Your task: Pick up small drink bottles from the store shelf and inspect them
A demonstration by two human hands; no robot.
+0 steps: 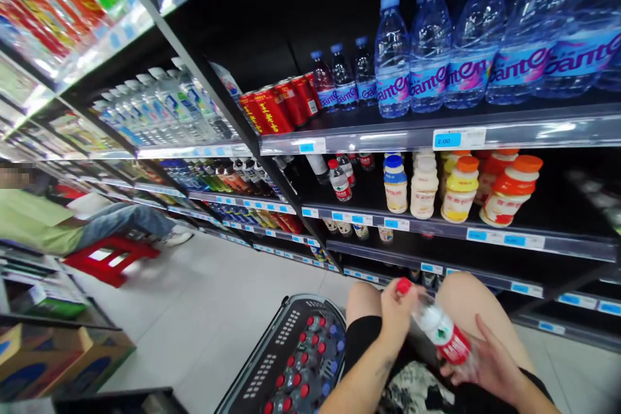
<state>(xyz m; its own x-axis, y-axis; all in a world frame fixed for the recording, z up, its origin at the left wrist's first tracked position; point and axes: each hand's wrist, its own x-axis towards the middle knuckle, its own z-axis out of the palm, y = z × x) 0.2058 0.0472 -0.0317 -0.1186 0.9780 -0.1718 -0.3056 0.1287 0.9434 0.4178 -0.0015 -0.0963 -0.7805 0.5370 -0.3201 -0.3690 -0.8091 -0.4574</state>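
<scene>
A small clear water bottle (439, 330) with a red cap and red label lies slanted across my lap. My left hand (398, 314) is closed around its capped top end. My right hand (485, 362) cups the bottle's lower end from below, fingers curled round it. My bare knees rise just behind the hands. At my left side on the floor stands a grey shopping basket (272, 362) holding several bottles with red and blue caps.
Black shelves run along the right: large blue-capped water bottles (431, 52) and red cans (272, 110) on top, orange-capped yoghurt drinks (509, 191) below. A person sits on a red stool (109, 259) far left. Cardboard boxes (58, 352) stand at lower left.
</scene>
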